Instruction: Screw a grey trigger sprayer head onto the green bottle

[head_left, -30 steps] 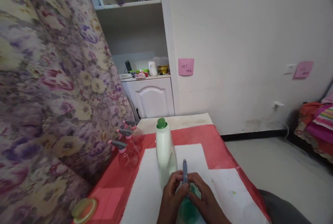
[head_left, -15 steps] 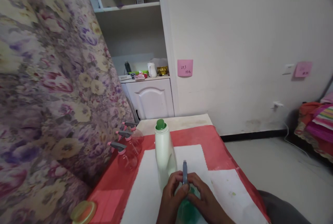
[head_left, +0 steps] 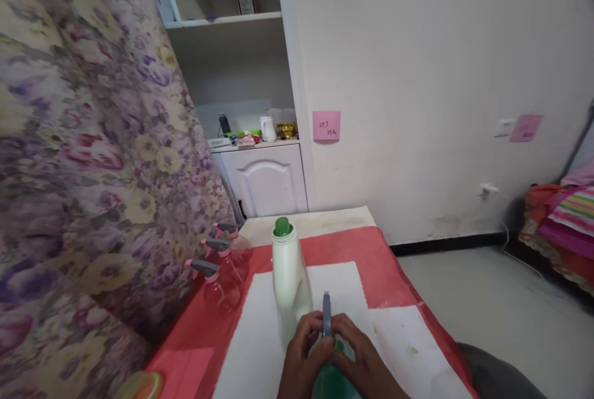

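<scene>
At the near side of the table, a spray bottle (head_left: pixel 330 381) with green liquid stands between my hands, its grey spray head (head_left: pixel 327 312) pointing away from me. My left hand (head_left: pixel 304 349) closes around the neck of the spray head from the left. My right hand (head_left: pixel 359 356) grips the same part from the right, both thumbs meeting in front. Fingers hide the collar. Just beyond my left hand stands a tall pale green jug (head_left: pixel 288 275), upright, its mouth uncapped with a green spout inside.
Several clear spray bottles (head_left: pixel 220 287) with grey and pink heads line the table's left edge. White paper sheets (head_left: pixel 250 337) lie on the red tablecloth (head_left: pixel 346 244). A round yellowish lid (head_left: pixel 139 385) sits at the near left. A floral curtain (head_left: pixel 93 158) hangs on the left.
The view has tilted up and shifted slightly, so things appear a little lower and further left. Both hands keep their hold on the spray bottle's head.
</scene>
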`<action>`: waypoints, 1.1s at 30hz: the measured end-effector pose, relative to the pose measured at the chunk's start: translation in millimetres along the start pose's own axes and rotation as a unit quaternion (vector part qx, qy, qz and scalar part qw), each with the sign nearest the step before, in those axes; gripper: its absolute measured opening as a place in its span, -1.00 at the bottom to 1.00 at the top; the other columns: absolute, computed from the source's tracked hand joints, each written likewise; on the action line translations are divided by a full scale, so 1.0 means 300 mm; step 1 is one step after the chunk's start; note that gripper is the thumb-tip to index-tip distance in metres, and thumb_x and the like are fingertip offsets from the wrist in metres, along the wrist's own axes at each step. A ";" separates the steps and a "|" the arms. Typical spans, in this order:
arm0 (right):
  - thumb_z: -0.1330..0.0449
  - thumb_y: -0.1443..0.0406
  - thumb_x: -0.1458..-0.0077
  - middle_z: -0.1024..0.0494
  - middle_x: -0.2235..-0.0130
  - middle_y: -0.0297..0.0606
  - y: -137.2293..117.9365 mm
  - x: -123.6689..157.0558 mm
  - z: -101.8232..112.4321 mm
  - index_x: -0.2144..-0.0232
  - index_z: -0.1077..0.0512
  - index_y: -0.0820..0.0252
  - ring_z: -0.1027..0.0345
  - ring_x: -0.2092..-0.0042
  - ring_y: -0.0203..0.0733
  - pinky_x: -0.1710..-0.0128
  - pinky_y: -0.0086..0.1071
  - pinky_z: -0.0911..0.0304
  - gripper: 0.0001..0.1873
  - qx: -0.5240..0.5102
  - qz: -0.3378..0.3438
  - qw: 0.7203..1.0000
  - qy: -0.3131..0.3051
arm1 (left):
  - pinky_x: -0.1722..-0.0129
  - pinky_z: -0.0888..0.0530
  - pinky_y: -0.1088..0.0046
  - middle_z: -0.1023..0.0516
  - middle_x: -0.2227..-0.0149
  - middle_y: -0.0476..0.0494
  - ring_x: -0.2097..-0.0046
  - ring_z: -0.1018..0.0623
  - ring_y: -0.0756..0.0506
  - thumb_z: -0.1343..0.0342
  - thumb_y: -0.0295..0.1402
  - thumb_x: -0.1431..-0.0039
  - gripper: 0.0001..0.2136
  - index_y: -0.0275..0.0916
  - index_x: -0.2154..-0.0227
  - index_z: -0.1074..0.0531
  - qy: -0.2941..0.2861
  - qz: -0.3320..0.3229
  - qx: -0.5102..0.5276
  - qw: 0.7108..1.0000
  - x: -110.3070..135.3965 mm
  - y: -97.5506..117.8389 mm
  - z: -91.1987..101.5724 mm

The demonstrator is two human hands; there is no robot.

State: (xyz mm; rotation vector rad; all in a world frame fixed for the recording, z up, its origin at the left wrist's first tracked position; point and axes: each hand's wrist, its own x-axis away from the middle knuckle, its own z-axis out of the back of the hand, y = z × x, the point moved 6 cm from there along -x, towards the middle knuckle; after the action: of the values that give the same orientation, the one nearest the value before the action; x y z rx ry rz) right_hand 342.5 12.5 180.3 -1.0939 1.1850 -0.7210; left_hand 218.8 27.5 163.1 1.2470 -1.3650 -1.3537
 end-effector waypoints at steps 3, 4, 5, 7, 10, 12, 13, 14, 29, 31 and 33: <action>-0.30 0.16 -0.04 -0.58 0.23 -0.28 0.062 0.007 -0.002 0.20 -0.46 0.10 -0.47 0.13 -0.05 0.09 -0.24 -0.33 -0.73 -0.007 -0.013 0.995 0.096 | -0.01 -0.38 0.28 -0.49 0.02 -0.19 -0.02 -0.49 -0.29 -0.26 -0.05 0.02 -0.69 -0.20 0.35 -0.49 0.000 -0.001 -0.004 1.000 -0.003 -0.005 0.001; -0.31 0.15 -0.02 -0.58 0.27 -0.29 0.078 0.008 -0.003 0.25 -0.45 0.11 -0.48 0.17 -0.05 0.13 -0.26 -0.33 -0.74 -0.007 -0.012 0.993 0.121 | -0.01 -0.38 0.27 -0.49 0.02 -0.19 -0.02 -0.49 -0.29 -0.26 -0.06 0.01 -0.69 -0.19 0.34 -0.49 -0.001 -0.003 -0.005 1.000 -0.004 -0.005 0.002; -0.31 0.13 -0.01 -0.57 0.28 -0.29 0.086 0.007 -0.003 0.29 -0.44 0.11 -0.47 0.19 -0.06 0.14 -0.27 -0.33 -0.74 -0.006 -0.009 0.991 0.136 | -0.02 -0.38 0.26 -0.49 0.03 -0.19 -0.02 -0.48 -0.29 -0.26 -0.06 0.01 -0.69 -0.19 0.34 -0.49 -0.002 -0.005 -0.005 1.000 -0.005 -0.004 0.003; -0.30 0.11 -0.03 -0.55 0.25 -0.27 0.077 0.000 -0.002 0.32 -0.45 0.12 -0.46 0.16 -0.06 0.12 -0.26 -0.33 -0.76 -0.003 0.002 0.993 0.121 | -0.03 -0.37 0.25 -0.50 0.05 -0.19 -0.03 -0.48 -0.30 -0.26 -0.05 0.01 -0.68 -0.20 0.34 -0.49 -0.005 -0.006 -0.010 1.000 -0.008 -0.004 0.005; -0.29 0.13 -0.06 -0.53 0.19 -0.28 0.031 -0.013 0.008 0.30 -0.48 0.10 -0.44 0.09 -0.05 0.04 -0.24 -0.31 -0.79 -0.002 -0.001 0.999 0.041 | -0.01 -0.38 0.25 -0.51 0.07 -0.19 -0.03 -0.48 -0.31 -0.27 -0.04 0.02 -0.67 -0.20 0.35 -0.49 0.000 -0.004 -0.010 1.000 -0.010 -0.002 0.010; -0.25 0.16 -0.10 -0.53 0.17 -0.27 0.006 -0.014 0.014 0.24 -0.50 0.09 -0.43 0.06 -0.05 -0.01 -0.22 -0.29 -0.81 0.003 -0.003 1.000 -0.002 | 0.02 -0.40 0.26 -0.51 0.08 -0.19 0.00 -0.50 -0.30 -0.27 -0.04 0.03 -0.67 -0.20 0.36 -0.49 0.001 -0.002 -0.003 1.000 -0.008 0.004 0.010; -0.24 0.16 -0.12 -0.54 0.15 -0.26 0.001 -0.013 0.014 0.21 -0.50 0.08 -0.42 0.05 -0.05 -0.02 -0.21 -0.28 -0.80 0.007 0.001 1.000 -0.012 | 0.04 -0.41 0.26 -0.52 0.09 -0.18 0.02 -0.51 -0.29 -0.26 -0.04 0.02 -0.68 -0.19 0.35 -0.49 -0.001 -0.002 -0.001 1.000 -0.007 0.010 0.007; -0.22 0.16 -0.14 -0.54 0.13 -0.25 0.002 -0.011 0.013 0.17 -0.50 0.08 -0.42 0.03 -0.04 -0.03 -0.20 -0.27 -0.78 0.010 0.007 1.000 -0.013 | 0.04 -0.40 0.26 -0.52 0.10 -0.18 0.04 -0.51 -0.28 -0.26 -0.05 0.01 -0.69 -0.19 0.36 -0.49 -0.005 -0.004 -0.003 1.000 -0.005 0.018 0.004; -0.27 0.07 -0.06 -0.50 0.28 -0.32 0.090 0.005 0.003 0.30 -0.44 0.11 -0.44 0.20 -0.10 0.17 -0.31 -0.32 -0.73 -0.047 0.022 0.992 0.111 | 0.05 -0.41 0.28 -0.56 0.22 -0.13 0.08 -0.51 -0.24 -0.26 -0.11 0.00 -0.73 -0.18 0.34 -0.46 -0.013 0.008 -0.043 0.999 0.005 0.075 -0.026; -0.23 0.10 -0.11 -0.50 0.24 -0.30 0.061 0.003 0.005 0.26 -0.47 0.11 -0.44 0.14 -0.08 0.11 -0.27 -0.31 -0.76 -0.018 0.014 0.998 0.065 | 0.12 -0.42 0.33 -0.55 0.23 -0.11 0.12 -0.52 -0.20 -0.22 -0.10 -0.05 -0.73 -0.19 0.32 -0.44 -0.033 0.008 -0.038 0.999 0.004 0.078 -0.029; -0.20 0.12 -0.16 -0.52 0.18 -0.27 0.046 0.005 0.000 0.20 -0.47 0.10 -0.43 0.09 -0.06 0.04 -0.24 -0.30 -0.77 -0.004 0.005 1.000 0.030 | 0.16 -0.41 0.35 -0.54 0.24 -0.09 0.14 -0.51 -0.18 -0.21 -0.11 -0.08 -0.73 -0.19 0.31 -0.43 -0.043 0.010 -0.035 0.998 0.005 0.080 -0.033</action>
State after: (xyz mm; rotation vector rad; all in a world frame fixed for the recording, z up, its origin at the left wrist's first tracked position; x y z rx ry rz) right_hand 341.6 15.7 166.9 -1.0785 1.2455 -0.7462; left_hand 226.1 22.5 187.5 1.1380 -1.3742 -1.4427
